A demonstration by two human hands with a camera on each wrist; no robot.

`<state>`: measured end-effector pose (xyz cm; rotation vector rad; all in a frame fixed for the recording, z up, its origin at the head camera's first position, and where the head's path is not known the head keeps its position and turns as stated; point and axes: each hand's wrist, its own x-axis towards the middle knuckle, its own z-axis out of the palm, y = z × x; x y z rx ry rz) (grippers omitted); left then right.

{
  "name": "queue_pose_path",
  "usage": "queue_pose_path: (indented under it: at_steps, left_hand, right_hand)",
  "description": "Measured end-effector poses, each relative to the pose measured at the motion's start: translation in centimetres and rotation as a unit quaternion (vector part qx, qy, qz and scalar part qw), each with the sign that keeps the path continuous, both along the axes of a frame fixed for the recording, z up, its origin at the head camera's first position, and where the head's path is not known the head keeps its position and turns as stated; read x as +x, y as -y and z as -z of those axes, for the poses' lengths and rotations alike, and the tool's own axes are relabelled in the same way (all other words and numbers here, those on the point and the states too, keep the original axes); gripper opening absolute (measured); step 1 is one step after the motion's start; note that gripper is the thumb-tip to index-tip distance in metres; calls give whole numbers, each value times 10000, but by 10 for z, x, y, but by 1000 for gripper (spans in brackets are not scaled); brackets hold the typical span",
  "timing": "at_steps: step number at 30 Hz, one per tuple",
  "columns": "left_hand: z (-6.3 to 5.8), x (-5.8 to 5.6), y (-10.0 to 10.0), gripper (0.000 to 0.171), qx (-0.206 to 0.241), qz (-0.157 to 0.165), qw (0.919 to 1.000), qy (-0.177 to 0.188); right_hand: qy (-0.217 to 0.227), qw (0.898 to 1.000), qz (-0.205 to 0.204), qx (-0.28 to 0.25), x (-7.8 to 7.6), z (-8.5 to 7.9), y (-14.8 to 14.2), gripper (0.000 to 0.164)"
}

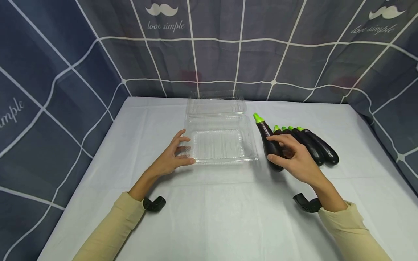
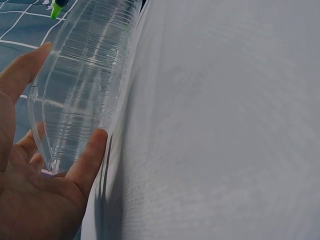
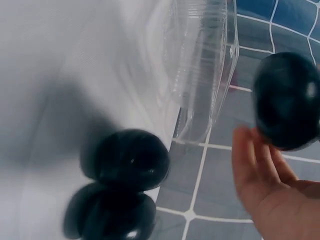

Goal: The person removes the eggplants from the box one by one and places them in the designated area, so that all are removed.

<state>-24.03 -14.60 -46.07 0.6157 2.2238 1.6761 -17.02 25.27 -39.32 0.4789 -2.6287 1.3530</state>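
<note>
A clear plastic clamshell box [image 1: 217, 145] stands on the white table with its lid raised at the back. My left hand [image 1: 171, 156] is at its left side, fingers spread; the thumb [image 2: 92, 157] touches near the front corner. My right hand [image 1: 295, 157] holds a dark purple eggplant [image 1: 266, 136] with a bright green stem end, its thumb on one side and fingers over the other. In the right wrist view this eggplant [image 3: 287, 100] is up off the table, right of the box. Several more eggplants [image 1: 315, 145] lie side by side behind and right of that hand.
White cloth [image 1: 209, 214] covers the table. Dark grey curtains [image 1: 215, 61] with white grid lines enclose the back and both sides. A black curved wrist mount [image 1: 155, 204] sits on the left wrist, and another mount [image 1: 307, 203] on the right.
</note>
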Motion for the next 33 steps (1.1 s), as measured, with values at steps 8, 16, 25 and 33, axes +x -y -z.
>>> queue_pose_path:
  at_steps: [8,16,25,33]
  left_hand:
    - [-1,1,0,76,-51,5,10000,-20]
    - [-2,1,0,77,-44,5,10000,-6]
    - [-3,2,-1,76,-42,5,10000,15]
    - [-2,2,-1,79,-81,-29,10000,22]
  right_hand:
    - [-17,9996,263,79,7,3,-18,44]
    - [36,9974,594,417,13,2,-41,44]
    - [132,9930,1017,585,19,5,-81,47]
    - [-36,9907,1219,595,21,8,-107,47]
